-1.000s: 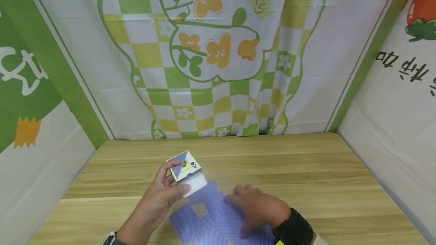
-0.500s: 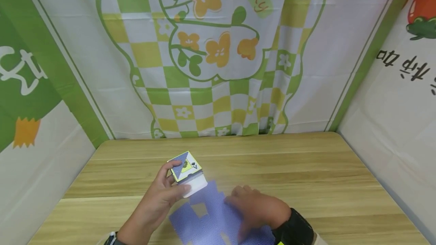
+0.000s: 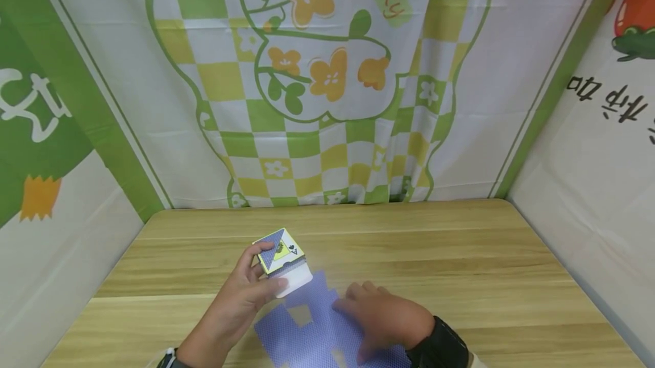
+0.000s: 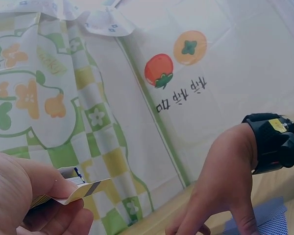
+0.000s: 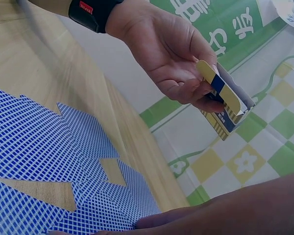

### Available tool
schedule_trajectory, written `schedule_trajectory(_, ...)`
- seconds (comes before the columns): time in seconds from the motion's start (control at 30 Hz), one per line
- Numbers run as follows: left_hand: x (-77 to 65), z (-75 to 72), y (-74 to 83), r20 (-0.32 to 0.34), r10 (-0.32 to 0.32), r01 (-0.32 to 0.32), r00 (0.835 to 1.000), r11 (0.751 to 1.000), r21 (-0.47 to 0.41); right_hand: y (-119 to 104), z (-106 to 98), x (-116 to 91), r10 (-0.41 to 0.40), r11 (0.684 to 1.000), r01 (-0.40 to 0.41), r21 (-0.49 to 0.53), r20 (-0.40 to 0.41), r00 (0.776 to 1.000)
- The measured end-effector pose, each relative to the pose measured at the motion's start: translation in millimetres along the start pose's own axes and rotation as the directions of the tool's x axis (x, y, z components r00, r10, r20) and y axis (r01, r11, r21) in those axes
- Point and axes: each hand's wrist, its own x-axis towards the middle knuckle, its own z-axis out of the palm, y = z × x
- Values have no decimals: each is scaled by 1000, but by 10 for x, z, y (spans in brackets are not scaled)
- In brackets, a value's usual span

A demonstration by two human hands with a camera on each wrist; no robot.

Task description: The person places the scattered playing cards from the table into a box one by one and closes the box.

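My left hand [image 3: 243,297] holds a small playing card box [image 3: 284,251] above the table, its thumb on the white flap, which hangs open towards me. An ace is printed on the box front; in the right wrist view the box's open end [image 5: 230,95] is visible. Below it, blue-patterned playing cards [image 3: 307,337] lie face down in an overlapping spread. My right hand [image 3: 386,314] rests on the right part of the spread, fingertips and thumb touching the cards. Its palm side is hidden; the fingers look slightly blurred in the head view.
A wooden table [image 3: 450,243] lies beneath the cards, with bare wood showing through gaps in the spread. A patterned curtain [image 3: 327,157] hangs behind the back edge, and fabric walls [image 3: 578,174] stand at both sides.
My right hand has shifted slightly left over the cards, and a gap in the spread beside its thumb has widened. The left hand and box stay almost where they were.
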Motion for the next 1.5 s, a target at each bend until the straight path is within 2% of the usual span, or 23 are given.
schedule_trajectory(0.27, 13, -12, -25, 17, 7, -7, 1000, 1000, -2, 30, 12, 14, 3, 1000, -3, 4, -18, 1000)
schedule_trajectory(0.5, 15, -6, -16, 14, -8, 8, 1000, 1000, -4, 7, 41, 61, -32, 998, 35, 51, -55, 998)
schedule_trajectory(0.73, 26, -5, -18, 18, -16, 16, 1000, 1000, 1, -108, 159, 128, -40, 998, 33, -50, -155, 987)
schedule_trajectory(0.8, 28, -4, -20, 16, -19, 19, 1000, 1000, 2, -122, 177, 133, -44, 998, 36, -51, -167, 985)
schedule_trajectory(1.07, 17, 0, -25, 14, -34, 34, 999, 999, 2, -79, 172, 143, -45, 999, 45, 1, -83, 996)
schedule_trajectory(1.17, 16, 2, -25, 15, -33, 33, 999, 999, 0, -17, 163, 130, -8, 1000, 10, 18, -86, 996)
schedule_trajectory(1.37, 17, 4, -22, 15, -34, 34, 999, 999, 5, 100, 129, 105, 138, 988, -128, 88, -116, 984)
schedule_trajectory(1.5, 17, -3, -17, 16, -37, 37, 999, 999, 8, 157, 91, 99, 182, 979, -171, 112, -97, 979)
